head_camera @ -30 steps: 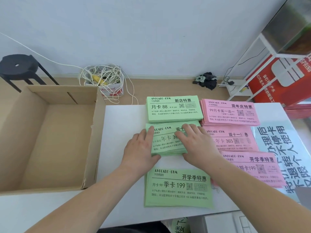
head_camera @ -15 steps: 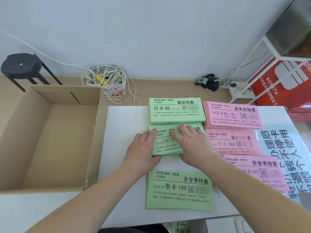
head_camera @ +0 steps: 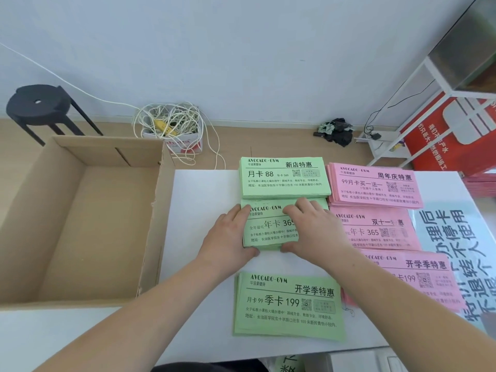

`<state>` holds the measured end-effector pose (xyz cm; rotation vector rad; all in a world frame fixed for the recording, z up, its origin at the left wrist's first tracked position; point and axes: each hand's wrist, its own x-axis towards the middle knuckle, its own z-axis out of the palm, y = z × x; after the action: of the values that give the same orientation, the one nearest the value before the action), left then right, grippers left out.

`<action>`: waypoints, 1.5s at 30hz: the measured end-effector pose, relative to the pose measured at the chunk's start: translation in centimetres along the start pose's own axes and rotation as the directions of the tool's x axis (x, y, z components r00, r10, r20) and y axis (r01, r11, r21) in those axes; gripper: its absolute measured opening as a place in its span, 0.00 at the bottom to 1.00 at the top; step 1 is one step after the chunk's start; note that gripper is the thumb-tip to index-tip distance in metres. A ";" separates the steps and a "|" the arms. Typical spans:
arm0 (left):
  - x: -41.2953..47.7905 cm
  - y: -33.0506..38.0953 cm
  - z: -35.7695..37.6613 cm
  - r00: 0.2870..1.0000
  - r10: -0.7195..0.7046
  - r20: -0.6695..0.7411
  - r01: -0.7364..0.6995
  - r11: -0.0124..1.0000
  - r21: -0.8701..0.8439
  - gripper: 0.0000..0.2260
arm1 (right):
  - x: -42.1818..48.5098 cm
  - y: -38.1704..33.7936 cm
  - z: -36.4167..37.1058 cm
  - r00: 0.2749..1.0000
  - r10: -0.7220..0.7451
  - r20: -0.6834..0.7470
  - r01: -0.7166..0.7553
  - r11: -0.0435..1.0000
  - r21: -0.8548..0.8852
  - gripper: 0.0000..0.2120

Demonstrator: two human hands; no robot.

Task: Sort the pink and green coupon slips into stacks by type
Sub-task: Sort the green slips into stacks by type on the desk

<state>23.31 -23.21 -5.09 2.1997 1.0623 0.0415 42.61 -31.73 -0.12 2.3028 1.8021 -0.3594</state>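
Six stacks of coupon slips lie on the white table (head_camera: 204, 216). Three green stacks form the left column: far (head_camera: 284, 177), middle (head_camera: 271, 228) and near (head_camera: 288, 307). Three pink stacks form the right column: far (head_camera: 374, 185), middle (head_camera: 375, 229) and near (head_camera: 418, 280). My left hand (head_camera: 228, 236) grips the middle green stack at its left edge, thumb under the near edge. My right hand (head_camera: 314, 229) grips the same stack from the right, fingers over the top, thumb at the near edge. Both hands cover part of its print.
An open cardboard box (head_camera: 80, 218) stands at the table's left. A blue-and-white printed sheet (head_camera: 456, 251) lies at the right edge. On the floor behind are a black stool (head_camera: 40, 106), a small box of tangled cables (head_camera: 171, 127) and a white rack (head_camera: 418, 108) with red cartons.
My hands have drawn closer together on the middle green stack, and both thumbs now hook under its near edge. The view has shifted slightly.
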 end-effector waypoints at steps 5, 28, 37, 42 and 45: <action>0.0 -0.2 0.5 0.999 -0.013 -0.031 0.012 1.000 -0.029 0.44 | -0.1 0.0 0.7 1.000 -0.016 -0.014 0.015 0.997 -0.075 0.38; -9.9 -1.0 5.5 0.839 0.533 0.111 -0.518 0.718 0.464 0.25 | -12.6 -0.7 6.5 0.957 -0.287 -0.036 0.277 0.945 -0.174 0.23; -6.9 0.0 5.5 0.835 0.540 0.103 -0.508 0.688 0.518 0.19 | -11.3 -0.5 7.0 0.972 -0.192 -0.138 0.174 0.975 -0.136 0.20; -8.0 -0.2 5.1 0.918 0.393 -0.044 -0.339 0.838 0.427 0.28 | -11.0 0.1 6.3 0.970 -0.178 -0.167 0.160 0.980 -0.116 0.23; -9.1 -1.0 5.1 0.949 0.289 -0.123 -0.226 0.900 0.374 0.28 | -10.7 0.7 6.1 0.971 -0.170 -0.169 0.151 0.982 -0.115 0.27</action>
<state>18.11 -32.02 -7.29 2.7017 0.9163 0.1778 40.37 -43.63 -2.59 2.1873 2.0480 -0.0831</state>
